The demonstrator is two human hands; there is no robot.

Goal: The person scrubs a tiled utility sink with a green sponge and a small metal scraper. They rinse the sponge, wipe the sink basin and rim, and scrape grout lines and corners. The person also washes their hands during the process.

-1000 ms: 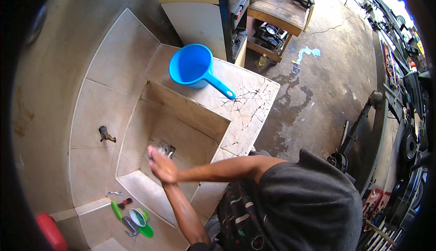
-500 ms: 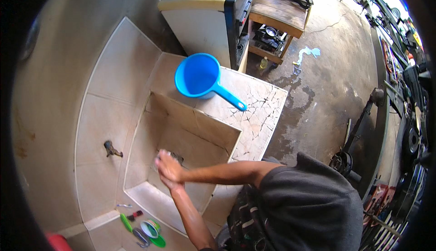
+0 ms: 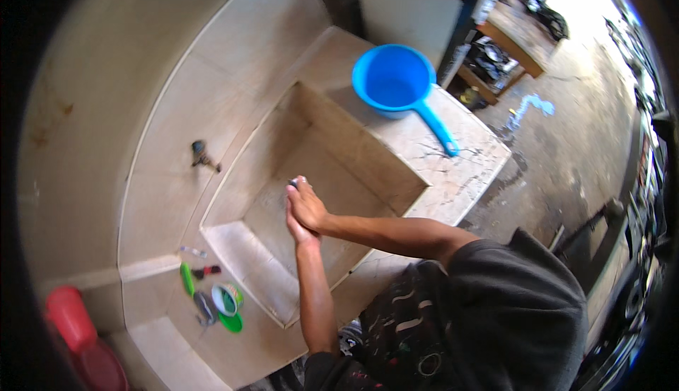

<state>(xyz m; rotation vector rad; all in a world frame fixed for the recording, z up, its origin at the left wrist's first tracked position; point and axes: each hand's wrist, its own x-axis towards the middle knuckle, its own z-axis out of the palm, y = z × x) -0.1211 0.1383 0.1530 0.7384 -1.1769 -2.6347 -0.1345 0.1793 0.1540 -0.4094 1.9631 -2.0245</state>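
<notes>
My left hand [image 3: 300,232] and my right hand [image 3: 310,208] are pressed together over the tiled basin [image 3: 336,168]. The right hand lies flat over the left, with its fingers stretched out along it and partly covering the left fingers. A pale wet patch shows near the fingertips, beside a small dark spot I cannot make out. No tool shows in either hand. A blue water dipper [image 3: 394,78] stands on the basin's tiled ledge, its handle pointing toward the outer corner.
A tap [image 3: 205,156] juts from the left wall. On the lower-left tiles lie a green-handled brush [image 3: 187,278], a round tub [image 3: 225,299] and a green lid [image 3: 230,322]. A red container [image 3: 71,314] stands at far left. A wooden table [image 3: 520,34] is beyond the ledge.
The view has shifted, so the basin and dipper appear farther right and higher. My hands remain together over the basin, with the fingers now pointing more upward in the picture.
</notes>
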